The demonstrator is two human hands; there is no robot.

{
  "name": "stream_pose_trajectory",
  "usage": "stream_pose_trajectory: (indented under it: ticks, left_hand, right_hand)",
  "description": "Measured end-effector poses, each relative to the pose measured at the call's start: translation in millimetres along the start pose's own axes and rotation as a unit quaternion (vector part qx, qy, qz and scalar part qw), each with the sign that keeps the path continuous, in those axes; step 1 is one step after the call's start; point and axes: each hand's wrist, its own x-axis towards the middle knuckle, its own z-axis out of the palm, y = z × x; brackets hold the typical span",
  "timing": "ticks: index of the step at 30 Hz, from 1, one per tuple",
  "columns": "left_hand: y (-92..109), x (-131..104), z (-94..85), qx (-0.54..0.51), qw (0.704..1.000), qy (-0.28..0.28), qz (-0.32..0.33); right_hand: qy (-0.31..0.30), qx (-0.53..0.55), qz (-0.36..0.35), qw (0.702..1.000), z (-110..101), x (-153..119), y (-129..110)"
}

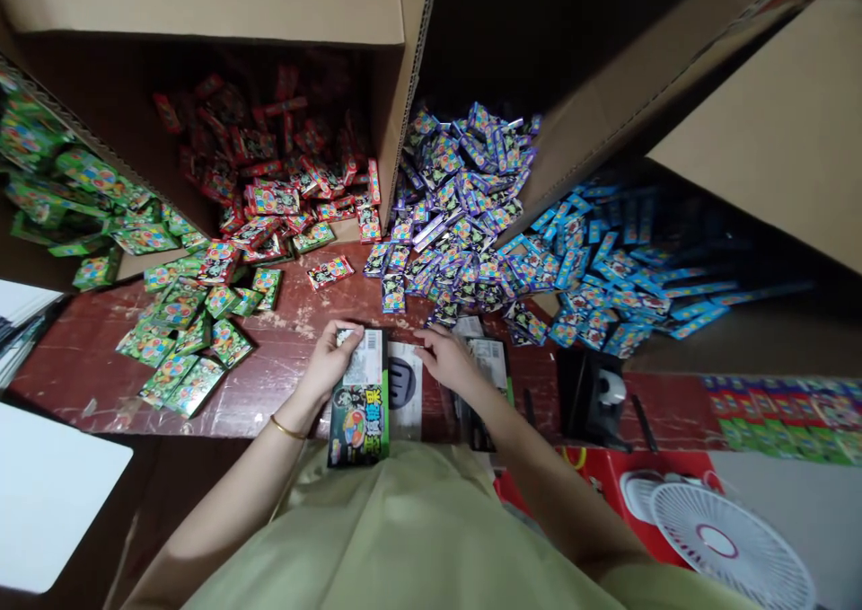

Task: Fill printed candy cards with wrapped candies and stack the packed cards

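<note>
My left hand (333, 358) grips a flat black and green candy box (360, 421) by its upper part, thumb over the white label with the barcode. The box lies close against my body at the table's front edge. Just right of it is a white sheet (406, 385) with a dark round mark. Above that sheet my right hand (448, 358) has its thumb and fingers drawn together in a pinch; whatever is between them is too small to make out. Partly hidden under my right wrist is a dark box with a white label (490, 358).
Open cartons (397, 143) along the back spill red packs (269, 198), purple packs (458, 206) and blue packs (599, 296). Green packs (179, 313) are heaped at left. A black tape dispenser (593, 399) stands at right, with a white fan (727, 538) below.
</note>
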Motion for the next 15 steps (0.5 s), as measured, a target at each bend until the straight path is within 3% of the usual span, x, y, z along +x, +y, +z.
stream_pose_trajectory:
  ticks: [4,8,15]
  left_hand:
    - [-5.5,2.2,-1.9,-0.006,1.0,0.012,-0.024]
    - [-6.1,1.5,-2.5,-0.005,0.999,0.025,-0.026]
    - [-5.8,3.8,-1.1,0.005,0.999,0.034,-0.029]
  right_hand:
    - [0.01,0.013,0.029,0.999,2.3,5.9,-6.9]
    - [0.015,0.096,0.095,0.991,9.8,14.3,-3.1]
    - [0.007,0.164,0.068,0.984,17.5,15.9,4.9]
